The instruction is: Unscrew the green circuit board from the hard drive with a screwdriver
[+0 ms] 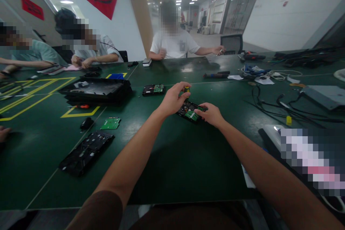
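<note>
My left hand (174, 97) pinches the yellow-and-black handle of a screwdriver (187, 89), held upright over a hard drive. Its tip is too small to make out. The hard drive (187, 108) lies on the green table with its green circuit board facing up. My right hand (211, 114) grips the drive's right side, thumb on the board and fingers along the edge. A second hard drive (153, 90) rests farther back, to the left of my left hand.
Left of my arm lie a loose green circuit board (111, 123), a black mouse-like object (86, 123) and a black perforated panel (86, 152). Black trays (97, 91) are stacked behind them. Cables (280, 104) and a grey box (325, 97) occupy the right. Several people sit around the table.
</note>
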`<move>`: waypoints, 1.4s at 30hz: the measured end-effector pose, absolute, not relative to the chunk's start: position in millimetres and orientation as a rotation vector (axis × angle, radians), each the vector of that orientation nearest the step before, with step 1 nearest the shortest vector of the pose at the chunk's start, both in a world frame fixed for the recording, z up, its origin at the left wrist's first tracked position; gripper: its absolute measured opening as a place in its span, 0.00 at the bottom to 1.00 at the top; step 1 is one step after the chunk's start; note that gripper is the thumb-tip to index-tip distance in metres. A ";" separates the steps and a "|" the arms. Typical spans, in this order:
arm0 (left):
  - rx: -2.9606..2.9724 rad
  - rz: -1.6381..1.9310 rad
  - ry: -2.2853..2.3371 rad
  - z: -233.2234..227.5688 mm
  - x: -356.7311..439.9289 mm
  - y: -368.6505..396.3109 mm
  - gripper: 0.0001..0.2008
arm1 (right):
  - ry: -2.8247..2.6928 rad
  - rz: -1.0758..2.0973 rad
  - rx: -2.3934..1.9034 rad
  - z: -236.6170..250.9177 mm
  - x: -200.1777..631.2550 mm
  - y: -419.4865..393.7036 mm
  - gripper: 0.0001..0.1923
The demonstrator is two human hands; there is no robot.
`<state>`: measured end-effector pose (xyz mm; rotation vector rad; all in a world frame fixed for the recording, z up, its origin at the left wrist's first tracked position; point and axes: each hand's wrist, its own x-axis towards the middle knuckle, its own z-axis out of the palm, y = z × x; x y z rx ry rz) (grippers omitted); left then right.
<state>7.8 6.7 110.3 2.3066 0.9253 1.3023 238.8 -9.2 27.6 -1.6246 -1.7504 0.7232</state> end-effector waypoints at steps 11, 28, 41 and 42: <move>2.316 1.274 1.000 111.8 8.2 6.6 0.20 | -1.761 0.700 -1.625 25.6 238.3 -8.0 0.23; 2.427 1.290 1.018 112.0 9.3 3.1 0.17 | -1.747 0.725 -1.606 23.0 239.4 -6.5 0.24; 2.296 1.319 0.990 108.8 13.1 2.9 0.17 | -1.770 0.691 -1.627 26.9 238.5 -8.8 0.24; 2.254 1.337 0.992 107.1 14.3 3.1 0.16 | -1.773 0.698 -1.619 26.7 238.9 -8.9 0.24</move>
